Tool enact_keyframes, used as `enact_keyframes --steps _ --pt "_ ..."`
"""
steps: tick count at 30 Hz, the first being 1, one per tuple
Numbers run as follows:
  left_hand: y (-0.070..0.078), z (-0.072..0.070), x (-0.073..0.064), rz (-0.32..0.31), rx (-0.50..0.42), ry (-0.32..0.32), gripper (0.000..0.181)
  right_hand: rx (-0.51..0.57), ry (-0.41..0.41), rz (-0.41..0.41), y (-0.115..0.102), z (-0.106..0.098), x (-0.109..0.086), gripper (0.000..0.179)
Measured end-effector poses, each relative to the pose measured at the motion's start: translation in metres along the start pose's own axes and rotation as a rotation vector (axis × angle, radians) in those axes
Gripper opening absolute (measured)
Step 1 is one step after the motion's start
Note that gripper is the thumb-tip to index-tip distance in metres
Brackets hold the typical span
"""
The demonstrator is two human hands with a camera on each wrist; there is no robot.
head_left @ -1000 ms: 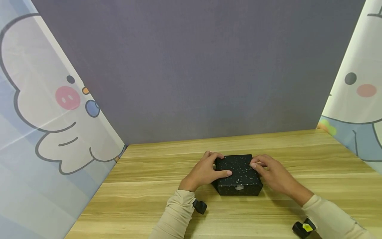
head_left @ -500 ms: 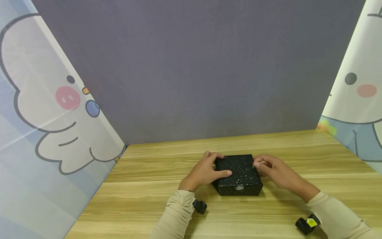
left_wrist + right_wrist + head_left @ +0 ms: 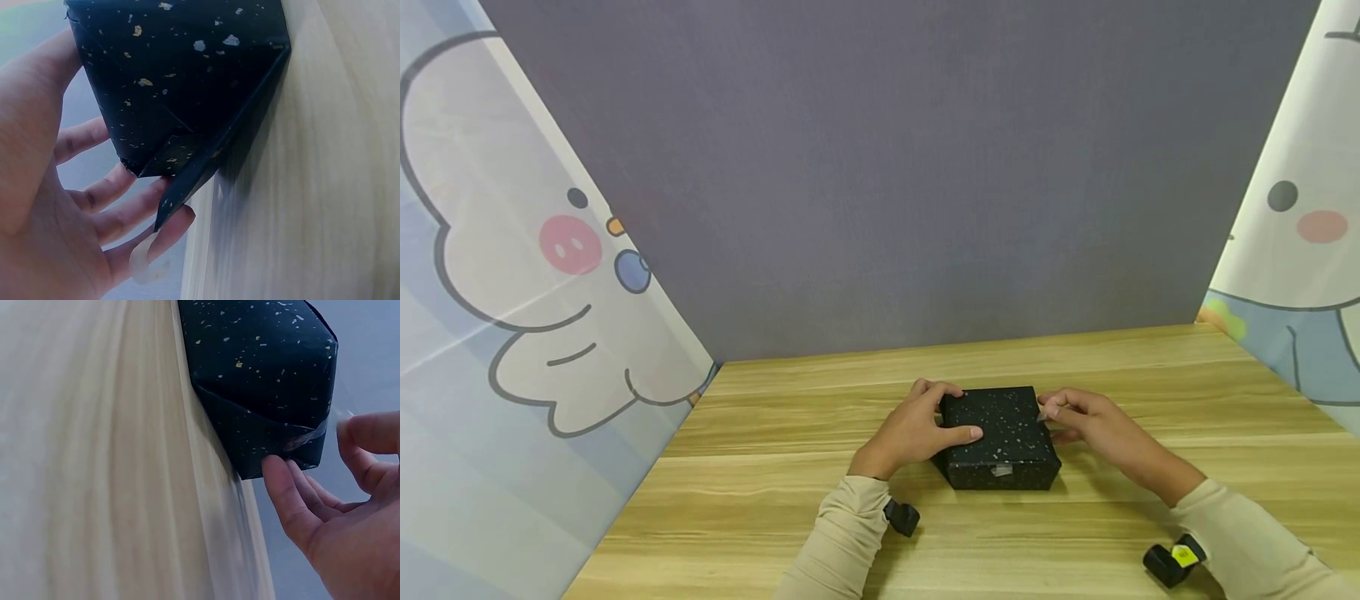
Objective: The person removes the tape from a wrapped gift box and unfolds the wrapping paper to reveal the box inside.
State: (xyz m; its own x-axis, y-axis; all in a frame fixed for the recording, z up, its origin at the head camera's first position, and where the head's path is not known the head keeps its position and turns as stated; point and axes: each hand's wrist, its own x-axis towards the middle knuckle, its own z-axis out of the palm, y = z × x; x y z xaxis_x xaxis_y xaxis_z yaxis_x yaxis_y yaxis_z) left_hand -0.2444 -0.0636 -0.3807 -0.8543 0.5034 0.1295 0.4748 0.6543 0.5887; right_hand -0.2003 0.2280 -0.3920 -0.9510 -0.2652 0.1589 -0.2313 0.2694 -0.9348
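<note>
A box wrapped in black speckled paper (image 3: pixel 1000 425) lies on the wooden table. My left hand (image 3: pixel 910 429) holds it at the left, thumb on top and fingers at the far left corner. In the left wrist view, a loose paper flap (image 3: pixel 206 159) sticks out at that end, with a strip of tape (image 3: pixel 147 259) dangling from its tip. At the right end, my right hand (image 3: pixel 1093 429) pinches a clear tape strip (image 3: pixel 306 437) between thumb and index finger. Its other fingers touch the folded end flap (image 3: pixel 256 434) in the right wrist view.
A short piece of tape (image 3: pixel 1002 471) is stuck on the box's near side. Behind the wooden table (image 3: pixel 775 483) stands a grey panel (image 3: pixel 880 183). Cartoon-printed sheets (image 3: pixel 512 250) border both sides.
My right hand has shifted slightly right, from the box's top right edge to just beside it, with the tape between its fingers. The left hand and the box stay put.
</note>
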Motion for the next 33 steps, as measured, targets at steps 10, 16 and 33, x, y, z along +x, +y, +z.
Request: enact_keyframes --steps 10,16,33 --pt "-0.002 0.000 0.000 0.011 -0.005 -0.005 0.070 -0.054 0.013 -0.043 0.002 -0.001 -0.001 0.026" --pt "-0.001 0.000 -0.001 0.009 -0.005 -0.003 0.070 -0.127 -0.023 -0.132 0.005 -0.008 -0.002 0.026" --pt "-0.004 -0.001 -0.002 -0.002 -0.018 -0.021 0.069 -0.076 -0.272 -0.126 0.021 -0.036 -0.004 0.027"
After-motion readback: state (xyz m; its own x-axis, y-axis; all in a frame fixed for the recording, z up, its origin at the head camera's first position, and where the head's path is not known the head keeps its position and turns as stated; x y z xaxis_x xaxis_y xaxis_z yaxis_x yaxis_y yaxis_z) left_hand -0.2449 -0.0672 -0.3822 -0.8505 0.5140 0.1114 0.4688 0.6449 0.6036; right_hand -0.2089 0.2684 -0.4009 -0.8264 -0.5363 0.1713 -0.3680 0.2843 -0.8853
